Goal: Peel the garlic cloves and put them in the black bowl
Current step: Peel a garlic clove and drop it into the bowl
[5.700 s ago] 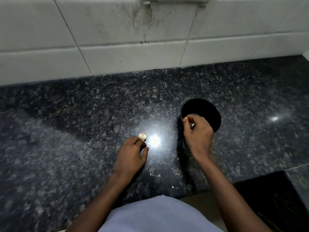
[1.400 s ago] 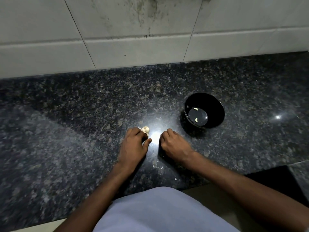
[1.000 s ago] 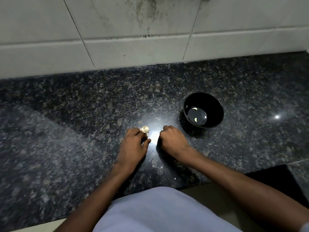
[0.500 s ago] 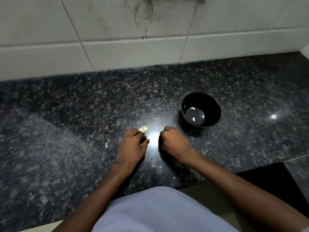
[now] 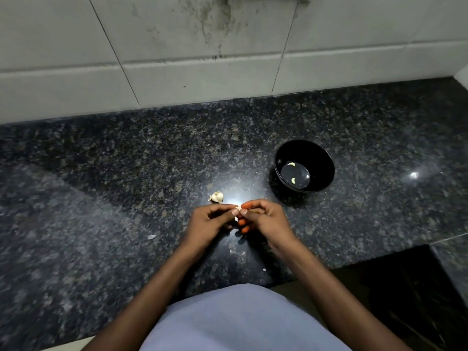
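The bench [image 5: 101, 198] is polished speckled dark granite, glossy with glare. The black bowl [image 5: 326, 168] looks smooth and shiny. The wall tiles [image 5: 177, 72] are pale, matt and stained.

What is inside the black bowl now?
Two peeled garlic cloves lie inside the black bowl, apart. The near wall hides a small part of the bottom.

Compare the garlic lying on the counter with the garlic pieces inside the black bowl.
The garlic cluster on the counter is a lump of several cloves joined together, still in papery white skin; the two cloves in the bowl are single, small, curved and look bare. The cluster lies left of the black bowl, just beyond the left hand; the cloves lie apart on the bowl's bottom. Both are pale.
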